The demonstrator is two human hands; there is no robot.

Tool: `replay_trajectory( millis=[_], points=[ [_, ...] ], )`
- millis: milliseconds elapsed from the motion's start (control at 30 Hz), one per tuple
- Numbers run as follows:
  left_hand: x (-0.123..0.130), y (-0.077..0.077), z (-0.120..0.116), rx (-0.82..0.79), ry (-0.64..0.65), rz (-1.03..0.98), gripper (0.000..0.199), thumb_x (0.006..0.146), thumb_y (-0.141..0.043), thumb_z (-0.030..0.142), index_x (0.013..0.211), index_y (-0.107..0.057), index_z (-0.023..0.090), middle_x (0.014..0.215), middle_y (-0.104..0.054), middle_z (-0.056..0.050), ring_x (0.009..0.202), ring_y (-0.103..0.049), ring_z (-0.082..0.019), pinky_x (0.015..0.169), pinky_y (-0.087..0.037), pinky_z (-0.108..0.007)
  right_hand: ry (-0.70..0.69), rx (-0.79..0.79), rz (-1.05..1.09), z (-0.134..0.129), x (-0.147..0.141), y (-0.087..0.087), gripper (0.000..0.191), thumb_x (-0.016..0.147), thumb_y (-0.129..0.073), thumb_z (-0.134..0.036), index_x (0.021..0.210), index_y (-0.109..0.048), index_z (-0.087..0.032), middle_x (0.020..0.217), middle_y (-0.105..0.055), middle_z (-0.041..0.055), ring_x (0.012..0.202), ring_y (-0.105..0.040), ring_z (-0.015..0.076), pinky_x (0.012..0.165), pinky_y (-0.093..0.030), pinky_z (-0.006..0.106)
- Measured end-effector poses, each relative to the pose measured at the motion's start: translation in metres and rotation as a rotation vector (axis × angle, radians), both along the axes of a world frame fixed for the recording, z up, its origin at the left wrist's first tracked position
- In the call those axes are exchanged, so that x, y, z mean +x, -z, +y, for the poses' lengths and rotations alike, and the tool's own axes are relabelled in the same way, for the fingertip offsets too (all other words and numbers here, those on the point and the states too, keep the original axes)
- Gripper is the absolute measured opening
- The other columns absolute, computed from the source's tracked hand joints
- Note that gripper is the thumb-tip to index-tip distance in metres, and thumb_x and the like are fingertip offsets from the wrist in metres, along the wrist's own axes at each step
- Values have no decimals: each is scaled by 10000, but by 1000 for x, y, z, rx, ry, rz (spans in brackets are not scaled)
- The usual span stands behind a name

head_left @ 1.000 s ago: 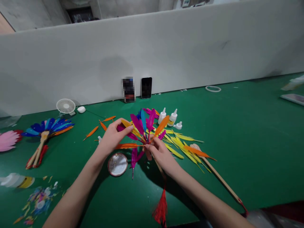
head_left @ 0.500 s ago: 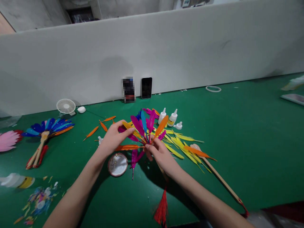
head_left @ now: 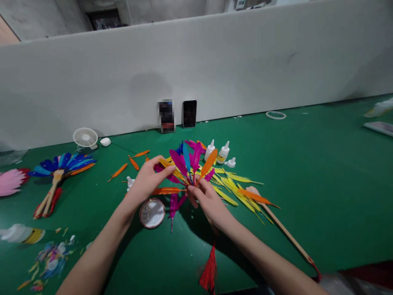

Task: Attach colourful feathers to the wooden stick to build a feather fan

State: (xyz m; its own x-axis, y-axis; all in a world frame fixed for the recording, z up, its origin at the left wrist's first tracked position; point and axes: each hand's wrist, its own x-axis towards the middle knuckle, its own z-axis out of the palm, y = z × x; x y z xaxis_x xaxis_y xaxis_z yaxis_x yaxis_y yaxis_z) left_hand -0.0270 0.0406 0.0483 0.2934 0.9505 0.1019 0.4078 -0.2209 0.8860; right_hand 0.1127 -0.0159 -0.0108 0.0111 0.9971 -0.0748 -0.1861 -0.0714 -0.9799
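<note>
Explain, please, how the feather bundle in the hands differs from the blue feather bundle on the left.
The held bundle mixes magenta, orange, yellow and blue; the blue bundle is mostly blue. The left hand and right hand grasp the held bundle; the blue bundle lies on the table. Both spread like a fan.

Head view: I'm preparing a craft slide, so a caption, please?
Left hand pinches a golden-yellow feather; right hand holds the multicoloured feather bunch at its base above a green table.

Left grip (head_left: 151, 175) slightly further right
</note>
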Motion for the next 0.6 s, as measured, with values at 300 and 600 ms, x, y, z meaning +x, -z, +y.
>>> replay_trajectory(
  millis=[300, 600],
  points=[
    [0, -2, -2, -50, 30, -8, 185, 664, -627, 345, 690, -573, 170, 728, -652, -5, 678, -592, -126, 643, -442, -254, 19, -11, 16, 0, 2, -2, 207, 669, -507, -365, 666, -356, -224, 472, -386, -98, 399, -333, 70, 422, -261, 230],
    [3, -3, -2, -133, 10, -42, 174, 649, -626, 325, 707, -582, 167, 723, -662, -5, 658, -597, -120, 643, -460, -251, 31, -44, 42, 0, 2, -5, 196, 627, -539, -357, 630, -402, -216, 466, -420, -89, 416, -390, 82, 463, -317, 248]
  ],
)
